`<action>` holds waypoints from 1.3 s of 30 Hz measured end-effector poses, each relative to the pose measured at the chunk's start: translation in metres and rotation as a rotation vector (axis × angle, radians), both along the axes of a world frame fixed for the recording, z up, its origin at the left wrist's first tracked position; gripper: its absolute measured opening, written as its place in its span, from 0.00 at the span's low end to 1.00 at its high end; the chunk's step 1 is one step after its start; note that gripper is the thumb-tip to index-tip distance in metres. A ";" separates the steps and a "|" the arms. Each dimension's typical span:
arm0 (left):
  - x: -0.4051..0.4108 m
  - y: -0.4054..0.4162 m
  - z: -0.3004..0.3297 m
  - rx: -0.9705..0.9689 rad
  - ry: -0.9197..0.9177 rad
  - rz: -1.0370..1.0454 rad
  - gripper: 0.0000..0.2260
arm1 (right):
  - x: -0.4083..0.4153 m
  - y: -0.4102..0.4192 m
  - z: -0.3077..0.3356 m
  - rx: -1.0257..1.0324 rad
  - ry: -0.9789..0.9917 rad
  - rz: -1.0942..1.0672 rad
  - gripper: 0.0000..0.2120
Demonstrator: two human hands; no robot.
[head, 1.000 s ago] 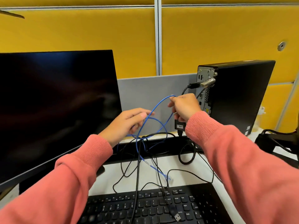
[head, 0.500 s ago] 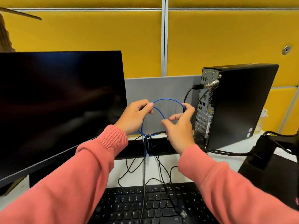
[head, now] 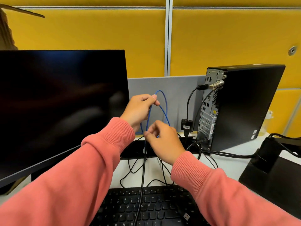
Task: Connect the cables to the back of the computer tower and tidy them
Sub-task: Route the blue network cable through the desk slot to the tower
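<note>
Left hand (head: pixel 138 111) pinches top of blue cable (head: pixel 163 110) loop; right hand (head: pixel 164 141) pinches it lower down, beside computer tower (head: pixel 244 105) at desk (head: pixel 231 162) back edge.

1. A dark monitor (head: pixel 61 101) fills the left side, screen off.
2. A black keyboard (head: pixel 146 207) lies at the near edge, in the middle.
3. Yellow partition panels (head: pixel 97 43) line the far wall, split by a grey upright strip (head: pixel 168 36).
4. A low grey divider (head: pixel 162 88) stands at the far middle.
5. A black stand (head: pixel 268 170) sits on the white desk (head: pixel 228 162) at the right.
</note>
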State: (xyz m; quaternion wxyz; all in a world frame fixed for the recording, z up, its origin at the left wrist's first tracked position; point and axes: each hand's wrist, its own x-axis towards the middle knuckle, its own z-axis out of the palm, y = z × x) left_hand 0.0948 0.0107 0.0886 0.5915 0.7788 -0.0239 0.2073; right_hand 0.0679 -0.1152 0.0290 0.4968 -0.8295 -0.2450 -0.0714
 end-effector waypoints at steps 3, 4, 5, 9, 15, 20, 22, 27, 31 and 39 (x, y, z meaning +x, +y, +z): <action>0.001 -0.004 0.004 -0.065 0.031 -0.053 0.14 | 0.002 0.006 -0.001 -0.075 0.067 0.026 0.11; 0.001 -0.006 0.005 -0.067 0.044 -0.070 0.14 | 0.001 0.008 -0.003 -0.090 0.055 0.037 0.10; 0.001 -0.007 0.006 -0.065 0.062 -0.082 0.13 | 0.001 0.008 -0.004 -0.084 0.044 0.048 0.10; -0.003 0.007 0.003 -0.069 0.121 -0.108 0.12 | 0.006 -0.006 0.010 0.099 0.105 0.087 0.16; -0.016 0.030 -0.014 0.021 0.130 -0.119 0.12 | 0.025 -0.034 0.069 0.325 0.125 -0.055 0.21; -0.042 0.033 -0.003 -0.173 0.157 -0.236 0.13 | 0.040 -0.047 0.105 0.493 0.296 -0.004 0.19; -0.052 0.032 0.009 -0.305 0.156 -0.318 0.16 | 0.050 -0.047 0.105 0.382 0.313 -0.027 0.18; -0.067 0.021 0.039 -0.205 0.059 -0.347 0.14 | 0.072 -0.037 0.079 -0.606 0.048 -0.186 0.17; -0.069 0.010 0.054 -0.185 -0.057 -0.326 0.13 | 0.070 -0.035 0.061 -0.640 -0.057 -0.310 0.15; -0.066 -0.012 0.076 -0.430 -0.101 -0.340 0.17 | 0.006 -0.033 0.057 -0.449 -0.072 0.395 0.24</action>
